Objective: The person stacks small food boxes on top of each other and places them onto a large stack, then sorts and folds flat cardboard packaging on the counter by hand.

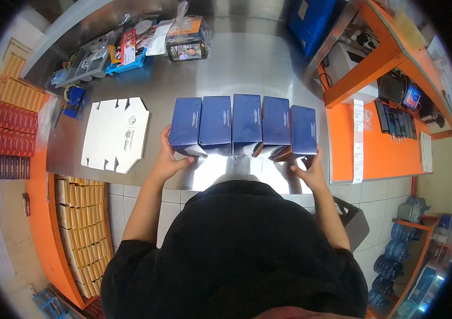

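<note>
A row of several dark blue boxes (pixel 247 119) stands side by side on the steel table, with small white print on their tops. My left hand (pixel 170 159) grips the leftmost blue box (pixel 185 122), its fingers along the outer side and its thumb at the near face. At the other end, my right hand (pixel 311 171) holds the rightmost blue box (pixel 303 130) in the same way, thumb in front. Its fingertips are partly hidden by that box. To the left of the row lies a stack of flat white cardboard pieces (pixel 114 133) with notched edges.
A phone (pixel 187 51) leans against packages at the back of the steel table (pixel 242 48). A tape dispenser (pixel 74 101) sits at the left. On the right, an orange counter (pixel 380 154) carries several phones and a paper strip. Stacked yellow boxes (pixel 82 228) fill the lower-left shelf.
</note>
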